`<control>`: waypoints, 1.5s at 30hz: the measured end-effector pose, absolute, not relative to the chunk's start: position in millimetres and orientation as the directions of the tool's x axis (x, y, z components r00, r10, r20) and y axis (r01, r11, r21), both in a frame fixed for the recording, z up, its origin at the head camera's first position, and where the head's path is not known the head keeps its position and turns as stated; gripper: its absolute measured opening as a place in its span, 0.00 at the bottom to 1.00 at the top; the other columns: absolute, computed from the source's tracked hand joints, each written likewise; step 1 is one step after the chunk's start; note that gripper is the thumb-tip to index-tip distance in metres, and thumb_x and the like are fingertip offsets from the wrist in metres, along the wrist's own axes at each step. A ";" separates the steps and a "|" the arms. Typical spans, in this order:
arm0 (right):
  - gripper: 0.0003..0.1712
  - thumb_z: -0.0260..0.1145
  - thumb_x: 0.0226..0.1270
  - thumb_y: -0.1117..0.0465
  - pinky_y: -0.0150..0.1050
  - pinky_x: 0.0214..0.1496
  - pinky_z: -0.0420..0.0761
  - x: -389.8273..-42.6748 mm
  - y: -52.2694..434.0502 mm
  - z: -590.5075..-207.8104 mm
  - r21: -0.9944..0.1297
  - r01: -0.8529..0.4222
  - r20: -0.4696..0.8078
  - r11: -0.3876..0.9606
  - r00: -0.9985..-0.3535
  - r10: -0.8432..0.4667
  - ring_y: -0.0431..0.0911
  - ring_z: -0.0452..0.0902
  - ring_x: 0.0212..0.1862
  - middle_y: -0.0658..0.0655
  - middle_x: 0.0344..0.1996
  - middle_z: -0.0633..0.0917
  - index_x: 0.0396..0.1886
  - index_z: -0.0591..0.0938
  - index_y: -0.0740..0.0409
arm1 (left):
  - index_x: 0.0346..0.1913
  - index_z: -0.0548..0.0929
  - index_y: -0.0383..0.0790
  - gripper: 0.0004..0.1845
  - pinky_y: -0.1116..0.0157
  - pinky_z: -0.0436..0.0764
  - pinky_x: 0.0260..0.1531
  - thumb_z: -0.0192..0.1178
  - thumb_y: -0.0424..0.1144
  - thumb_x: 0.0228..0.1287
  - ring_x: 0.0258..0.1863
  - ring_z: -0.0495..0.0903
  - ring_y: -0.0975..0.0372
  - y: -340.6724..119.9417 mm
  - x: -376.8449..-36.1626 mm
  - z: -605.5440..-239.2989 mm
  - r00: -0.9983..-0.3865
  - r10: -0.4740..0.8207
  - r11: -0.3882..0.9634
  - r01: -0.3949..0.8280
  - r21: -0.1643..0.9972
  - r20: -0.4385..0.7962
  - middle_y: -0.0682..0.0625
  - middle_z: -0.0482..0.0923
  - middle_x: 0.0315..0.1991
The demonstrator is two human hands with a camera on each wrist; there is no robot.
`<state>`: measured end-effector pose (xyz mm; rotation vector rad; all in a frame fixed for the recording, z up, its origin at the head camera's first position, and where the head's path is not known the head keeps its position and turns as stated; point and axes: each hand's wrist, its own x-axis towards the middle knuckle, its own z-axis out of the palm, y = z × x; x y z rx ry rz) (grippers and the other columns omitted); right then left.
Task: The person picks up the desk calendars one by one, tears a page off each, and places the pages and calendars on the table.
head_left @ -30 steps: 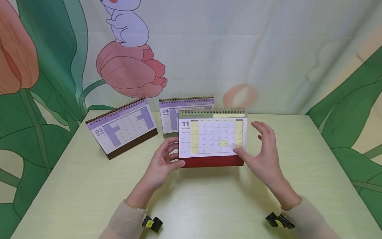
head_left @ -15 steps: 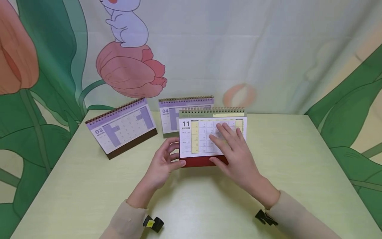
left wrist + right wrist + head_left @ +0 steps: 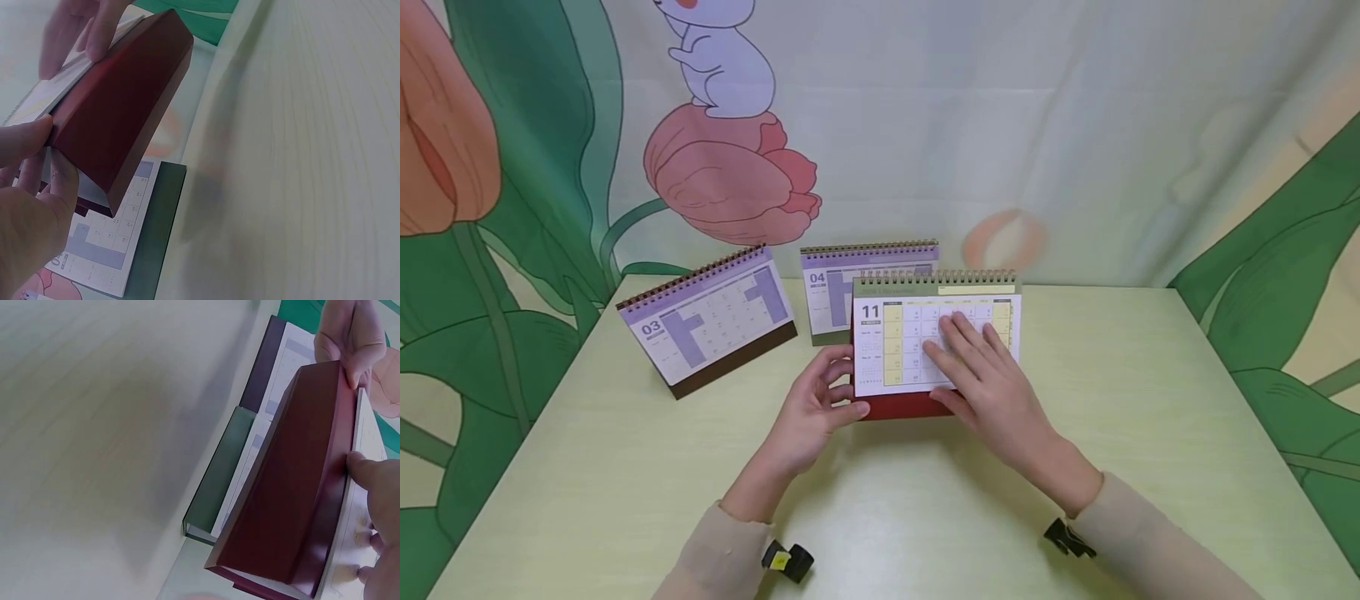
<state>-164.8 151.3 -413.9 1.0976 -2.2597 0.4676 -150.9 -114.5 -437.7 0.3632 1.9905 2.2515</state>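
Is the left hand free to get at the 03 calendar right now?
Probably not at once: the left hand grips the 11 calendar. The table toward the 03 calendar lies open.

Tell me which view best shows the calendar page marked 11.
The head view: the page marked 11 faces the camera, grid readable, with the right hand on it. The left wrist view shows mostly the red base; the right wrist view shows only a page sliver.

Soft, even light falls from above; my hands throw only faint shadows on the table [image 3: 625,467] just below my fingers. No glare. My head view is sharp, the backdrop [image 3: 1000,125] beyond my fingertips slightly soft. Both wrist views blur close to my fingers.
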 end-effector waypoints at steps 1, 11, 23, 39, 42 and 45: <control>0.35 0.75 0.65 0.59 0.60 0.76 0.57 -165.2 151.6 -413.8 -0.043 -0.799 0.634 0.600 -0.486 -0.602 0.59 0.59 0.76 0.66 0.73 0.69 0.70 0.76 0.62 | 0.68 0.71 0.40 0.36 0.57 0.86 0.45 0.60 0.11 0.60 0.47 0.83 0.46 -114.7 -150.9 -437.6 -0.965 0.243 -0.131 0.071 0.989 0.102 0.38 0.78 0.58; 0.25 0.50 0.85 0.52 0.61 0.73 0.63 -166.5 151.9 -414.7 0.131 -0.796 0.655 0.590 -0.378 -0.655 0.58 0.66 0.73 0.66 0.68 0.75 0.65 0.80 0.66 | 0.68 0.69 0.38 0.35 0.58 0.85 0.48 0.58 0.10 0.60 0.51 0.81 0.46 -117.7 -150.6 -435.5 -0.953 0.265 -0.185 0.098 0.978 0.146 0.38 0.76 0.60; 0.16 0.53 0.79 0.69 0.56 0.60 0.80 -161.2 148.5 -411.0 0.140 -0.828 0.798 0.543 -0.231 -0.557 0.58 0.82 0.58 0.65 0.55 0.86 0.54 0.83 0.70 | 0.69 0.68 0.37 0.37 0.59 0.86 0.46 0.60 0.11 0.59 0.50 0.81 0.48 -118.0 -150.3 -436.6 -0.955 0.265 -0.178 0.089 0.980 0.135 0.37 0.77 0.59; 0.09 0.64 0.73 0.68 0.50 0.41 0.87 -163.2 145.5 -396.7 0.114 -0.899 0.914 0.422 -0.071 -0.399 0.57 0.89 0.39 0.65 0.40 0.90 0.42 0.88 0.71 | 0.68 0.70 0.38 0.36 0.57 0.86 0.47 0.60 0.10 0.58 0.51 0.82 0.46 -120.1 -149.1 -440.3 -0.955 0.270 -0.147 0.086 0.985 0.124 0.37 0.78 0.60; 0.09 0.65 0.73 0.68 0.49 0.39 0.87 -162.9 144.7 -395.0 0.106 -0.908 0.925 0.406 -0.061 -0.376 0.57 0.89 0.38 0.65 0.38 0.90 0.40 0.88 0.71 | 0.68 0.70 0.38 0.36 0.57 0.86 0.47 0.59 0.10 0.59 0.50 0.82 0.47 -120.8 -148.9 -440.2 -0.953 0.272 -0.154 0.092 0.984 0.132 0.37 0.78 0.60; 0.10 0.65 0.73 0.68 0.49 0.39 0.87 -162.8 144.2 -392.5 0.076 -0.916 0.939 0.395 -0.067 -0.337 0.57 0.89 0.37 0.65 0.37 0.90 0.39 0.88 0.71 | 0.67 0.70 0.37 0.35 0.57 0.86 0.46 0.58 0.10 0.58 0.50 0.82 0.47 -121.0 -149.2 -440.7 -0.951 0.273 -0.159 0.106 0.981 0.147 0.37 0.78 0.59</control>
